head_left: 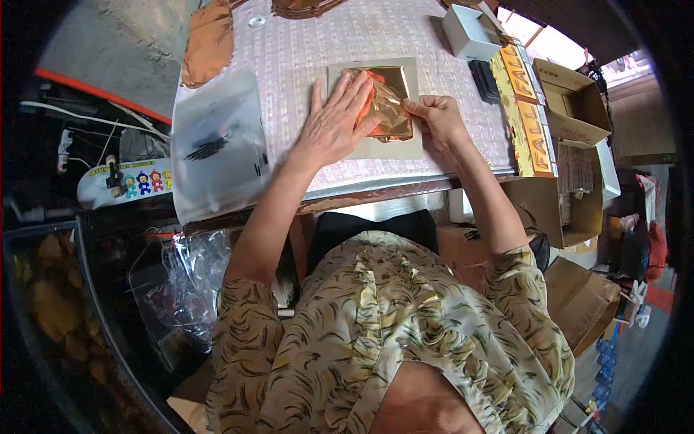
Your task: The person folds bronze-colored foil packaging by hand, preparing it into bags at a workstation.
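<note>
A shiny copper-coloured foil piece with orange-red parts lies on a grey card on the patterned tablecloth. My left hand is spread flat over the foil's left side, holding nothing, its fingers pointing away from me. At the right edge of the foil and card, my right hand has its thumb and forefinger pinched together. What exactly lies between those fingertips is too small to make out.
Left on the table are a clear plastic sheet and copper foil. To the right sit a black case, a white box and "FALL" signs. Cardboard boxes stand beyond the right edge.
</note>
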{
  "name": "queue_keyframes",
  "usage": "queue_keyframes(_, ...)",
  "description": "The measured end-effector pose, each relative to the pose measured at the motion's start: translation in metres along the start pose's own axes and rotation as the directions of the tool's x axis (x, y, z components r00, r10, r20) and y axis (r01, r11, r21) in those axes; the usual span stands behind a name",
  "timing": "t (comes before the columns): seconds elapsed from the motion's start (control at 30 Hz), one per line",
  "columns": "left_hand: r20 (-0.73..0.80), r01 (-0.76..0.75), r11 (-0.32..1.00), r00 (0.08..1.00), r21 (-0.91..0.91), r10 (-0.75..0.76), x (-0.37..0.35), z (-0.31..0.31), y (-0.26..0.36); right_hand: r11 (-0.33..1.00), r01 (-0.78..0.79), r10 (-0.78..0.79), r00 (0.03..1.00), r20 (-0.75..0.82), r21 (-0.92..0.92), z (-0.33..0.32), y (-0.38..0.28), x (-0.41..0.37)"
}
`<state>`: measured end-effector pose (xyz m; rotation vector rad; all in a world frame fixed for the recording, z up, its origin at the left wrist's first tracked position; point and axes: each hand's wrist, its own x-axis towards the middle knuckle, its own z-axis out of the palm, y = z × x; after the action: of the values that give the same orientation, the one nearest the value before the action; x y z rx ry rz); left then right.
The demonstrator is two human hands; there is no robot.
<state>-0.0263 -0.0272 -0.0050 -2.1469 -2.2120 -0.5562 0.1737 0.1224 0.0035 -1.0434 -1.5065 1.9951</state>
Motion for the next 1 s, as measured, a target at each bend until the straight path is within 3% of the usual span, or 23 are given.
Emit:
queue_keyframes(0.13, -0.036, 0.09, 0.994, 0.995, -0.064, -0.092, -0.002, -0.021, -0.021, 0.992, 0.012, -0.005, 0.998, -0.059, 0.128, -0.009, -0.005, -0.007)
queue_keyframes(0.33, 0.009, -0.02, 0.999, 1.0, 0.051, 0.019, -0.005, -0.012, -0.026, 0.969, -0.009, 0.001, 0.999, -0.032, -0.247, -0.033, 0.007, 0.011)
queue_keyframes(0.47, 0.015, -0.016, 0.999, 1.0, 0.034, 0.016, 0.001, 0.005, -0.025, 0.983, -0.008, -0.006, 0.997, -0.076, -0.183, -0.017, 0.003, 0.01)
queue_keyframes(0.7, 0.032, 0.003, 0.995, 0.999, 0.097, -0.006, 0.006, 0.009, -0.023, 0.954, -0.031, 0.033, 0.999, 0.001, -0.3, -0.001, -0.014, 0.028)
queue_keyframes(0.83, 0.046, 0.01, 0.996, 0.999, 0.09, -0.014, 0.009, 0.005, -0.024, 0.95, -0.019, 0.0, 0.998, -0.061, -0.31, 0.005, -0.01, 0.032)
queue_keyframes(0.9, 0.074, 0.011, 0.997, 0.997, 0.083, -0.017, 0.007, 0.001, -0.021, 0.825, 0.085, -0.1, 0.995, 0.005, -0.559, 0.0, -0.011, 0.028)
queue_keyframes(0.93, 0.069, 0.004, 0.997, 0.998, 0.082, -0.01, 0.007, 0.001, -0.019, 0.824, 0.083, -0.098, 0.995, 0.003, -0.56, 0.0, -0.013, 0.021)
queue_keyframes(0.97, 0.063, -0.002, 0.997, 0.998, 0.082, -0.003, 0.009, 0.0, -0.019, 0.539, 0.232, -0.366, 0.93, 0.023, -0.81, 0.001, -0.014, 0.01)
queue_keyframes(1.0, 0.062, -0.001, 0.997, 0.998, 0.08, -0.004, 0.01, 0.002, -0.02, 0.157, 0.275, -0.582, 0.802, 0.136, -0.948, 0.004, -0.018, -0.004)
